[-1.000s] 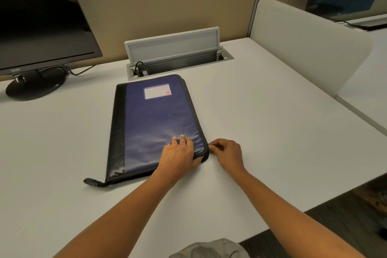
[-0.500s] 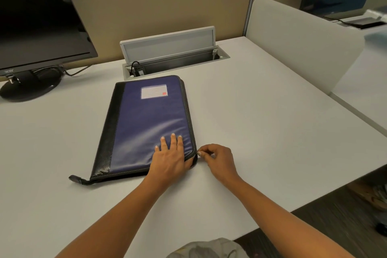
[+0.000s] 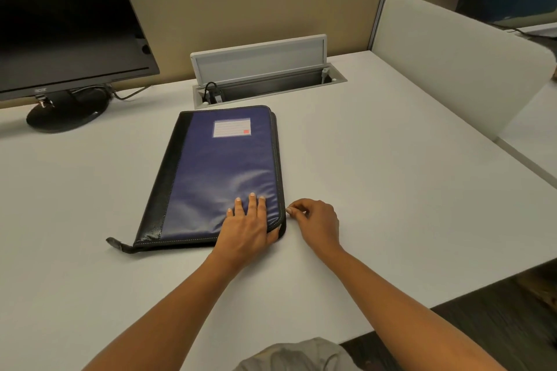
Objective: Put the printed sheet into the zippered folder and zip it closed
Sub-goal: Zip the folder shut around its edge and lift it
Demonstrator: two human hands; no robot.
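A blue zippered folder (image 3: 223, 166) with a black spine and a white label lies closed and flat on the white desk (image 3: 376, 190). My left hand (image 3: 247, 226) presses flat on its near right corner, fingers spread. My right hand (image 3: 316, 220) sits just right of the folder's right edge, thumb and forefinger pinched on the zipper pull (image 3: 287, 210) a little above the near corner. A black zipper tail (image 3: 116, 244) sticks out at the near left corner. The printed sheet is not visible.
A black monitor (image 3: 66, 24) on a round stand sits at the back left. An open cable box (image 3: 265, 81) with a raised lid is behind the folder. A beige partition (image 3: 256, 15) runs along the back, a white divider (image 3: 452, 63) along the right.
My right hand has carried the zipper pull around the near right corner and a little up the right edge. My left hand shifted slightly up the cover. The camera view moved.
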